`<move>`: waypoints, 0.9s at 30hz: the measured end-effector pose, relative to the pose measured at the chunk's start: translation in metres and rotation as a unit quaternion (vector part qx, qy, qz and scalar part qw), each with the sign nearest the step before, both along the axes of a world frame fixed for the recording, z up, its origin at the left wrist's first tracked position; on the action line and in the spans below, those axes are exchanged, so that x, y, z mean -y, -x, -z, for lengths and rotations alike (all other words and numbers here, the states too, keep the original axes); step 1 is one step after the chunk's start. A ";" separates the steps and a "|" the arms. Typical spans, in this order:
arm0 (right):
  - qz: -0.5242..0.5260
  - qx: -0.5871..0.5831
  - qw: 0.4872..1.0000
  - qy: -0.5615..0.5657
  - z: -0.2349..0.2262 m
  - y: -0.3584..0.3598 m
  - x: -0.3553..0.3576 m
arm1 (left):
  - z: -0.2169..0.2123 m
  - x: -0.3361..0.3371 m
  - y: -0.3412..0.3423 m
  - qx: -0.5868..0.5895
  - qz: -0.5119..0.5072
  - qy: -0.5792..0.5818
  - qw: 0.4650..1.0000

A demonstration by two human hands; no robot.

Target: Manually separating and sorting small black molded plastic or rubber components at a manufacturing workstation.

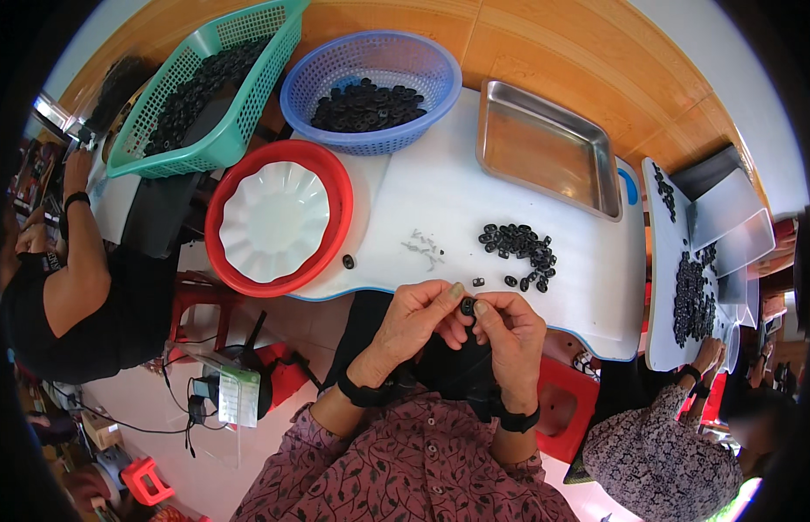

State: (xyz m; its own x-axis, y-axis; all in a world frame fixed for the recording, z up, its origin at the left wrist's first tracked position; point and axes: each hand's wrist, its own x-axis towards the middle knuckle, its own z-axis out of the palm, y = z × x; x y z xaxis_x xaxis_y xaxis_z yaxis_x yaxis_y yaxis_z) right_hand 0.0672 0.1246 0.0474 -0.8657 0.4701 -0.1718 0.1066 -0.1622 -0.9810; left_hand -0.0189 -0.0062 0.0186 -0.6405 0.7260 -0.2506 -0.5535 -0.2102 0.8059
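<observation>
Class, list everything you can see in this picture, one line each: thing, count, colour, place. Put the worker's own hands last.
Small ring part: one, black, pinched between both hands.
Loose ring parts: a pile, black, on the table right of centre.
Table: one, white, in front of the person.
Metal tray: one, silver, far right of the table.
Blue basket: one, round, holding black parts, far edge.
Green basket: one, rectangular, holding black parts, far left.
Red basin: one, with a white fluted dish inside, left.
Co-workers: two, left and right edges.
Left hand: fingertips on the part.
Right hand: fingertips on the part.
</observation>
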 end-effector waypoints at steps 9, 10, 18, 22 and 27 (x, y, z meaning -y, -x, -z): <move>0.011 0.002 1.000 -0.007 0.000 0.001 0.002 | 0.000 0.001 -0.001 0.005 -0.013 -0.017 1.000; 0.013 0.002 1.000 -0.009 0.000 0.001 0.002 | 0.000 0.001 -0.001 0.009 -0.016 -0.025 1.000; 0.008 -0.018 0.999 0.029 0.006 -0.002 -0.001 | -0.003 0.002 -0.005 -0.047 -0.039 -0.026 0.998; 0.010 -0.027 0.998 0.055 0.006 -0.003 -0.002 | -0.006 0.003 -0.005 -0.077 -0.049 -0.010 0.996; 0.009 -0.005 0.999 0.037 0.001 -0.003 0.001 | -0.006 0.003 -0.007 -0.101 -0.063 0.000 0.993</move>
State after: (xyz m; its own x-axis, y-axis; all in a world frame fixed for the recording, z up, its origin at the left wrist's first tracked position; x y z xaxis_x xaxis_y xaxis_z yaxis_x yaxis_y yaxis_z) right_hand 0.0703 0.1236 0.0465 -0.8585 0.4725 -0.1992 0.0939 -0.2371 -0.9669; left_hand -0.0121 -0.0096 0.0248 -0.7631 0.6374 -0.1072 -0.3496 -0.2675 0.8979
